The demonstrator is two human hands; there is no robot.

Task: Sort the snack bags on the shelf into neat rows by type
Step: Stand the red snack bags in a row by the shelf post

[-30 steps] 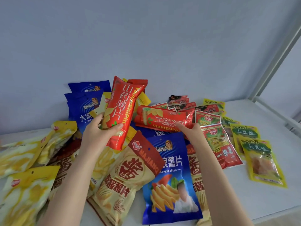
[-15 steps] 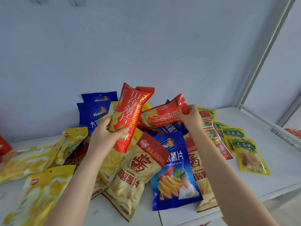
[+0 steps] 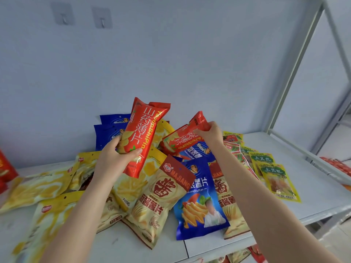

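My left hand [image 3: 112,158] grips a glossy red yam-chip bag [image 3: 143,137] upright while my right hand [image 3: 209,134] pinches the top corner of a second red bag [image 3: 182,138], tilted above the mixed pile on the white shelf [image 3: 313,196].
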